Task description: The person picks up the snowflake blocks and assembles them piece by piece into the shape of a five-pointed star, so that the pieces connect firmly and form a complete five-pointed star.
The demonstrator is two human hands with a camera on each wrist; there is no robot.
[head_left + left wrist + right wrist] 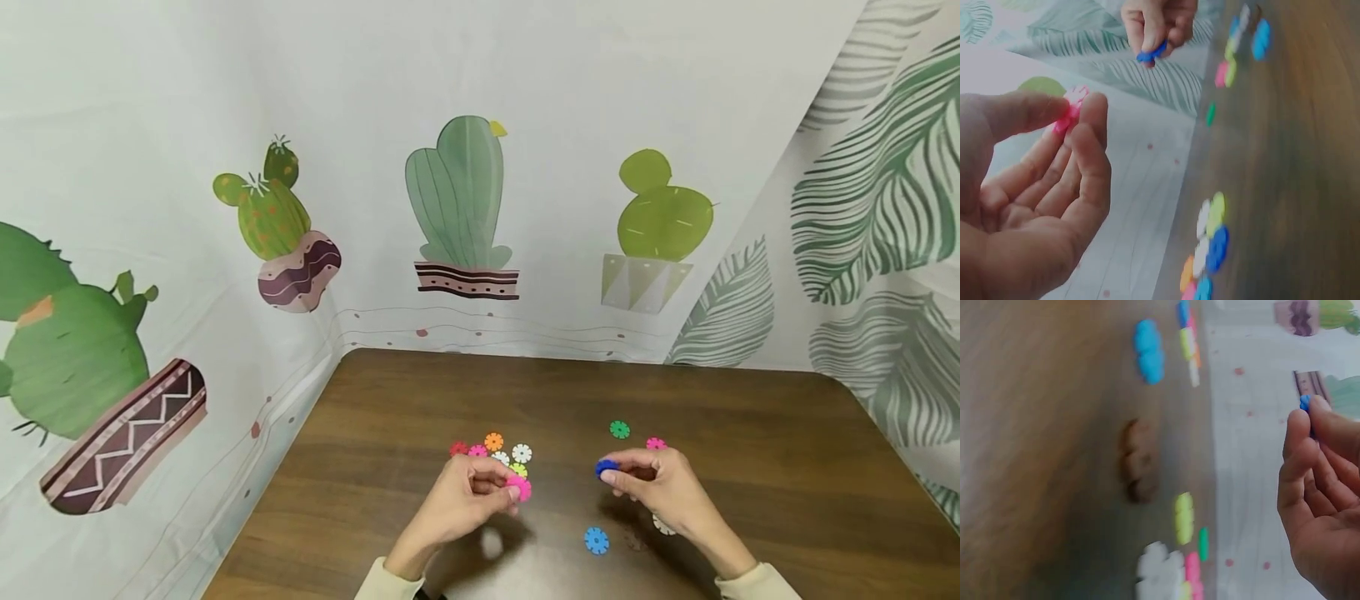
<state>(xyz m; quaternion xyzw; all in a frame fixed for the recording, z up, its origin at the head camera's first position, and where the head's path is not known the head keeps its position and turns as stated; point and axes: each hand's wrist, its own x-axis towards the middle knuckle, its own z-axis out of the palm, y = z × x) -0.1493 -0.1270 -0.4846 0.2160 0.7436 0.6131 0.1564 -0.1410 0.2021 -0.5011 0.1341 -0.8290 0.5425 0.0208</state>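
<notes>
Two hands (463, 500) (666, 486) pinch discs (521, 487) (606, 468): pink left, blue right.

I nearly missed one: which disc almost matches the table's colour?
The brown disc, between the light blue disc and a white disc. The others' colours all stand out from the table.

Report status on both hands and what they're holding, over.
Left hand pinches pink notched disc. Right hand pinches dark blue notched disc. Discs apart, both raised off the table. Nothing visible between them.
</notes>
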